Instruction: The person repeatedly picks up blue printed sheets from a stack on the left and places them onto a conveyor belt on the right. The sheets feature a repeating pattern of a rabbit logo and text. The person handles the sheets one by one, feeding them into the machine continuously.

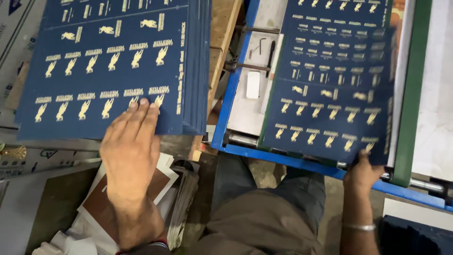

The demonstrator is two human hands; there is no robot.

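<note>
The right hand [362, 171] pinches the near edge of a navy printed sheet [330, 89] lying on the blue press frame [226, 113], while the left hand [130, 141] rests flat, unclenched, on the stacked sheets [108, 66] at the left. With such a shallow pinch, the sheet could slip or drag and smear its gold print.

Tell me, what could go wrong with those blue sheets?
The stack of blue sheets hangs over the wooden edge, so a push from the left hand might slide some off. The right hand holds its blue sheet only at the corner, so it could bend or catch on the blue frame.
</note>
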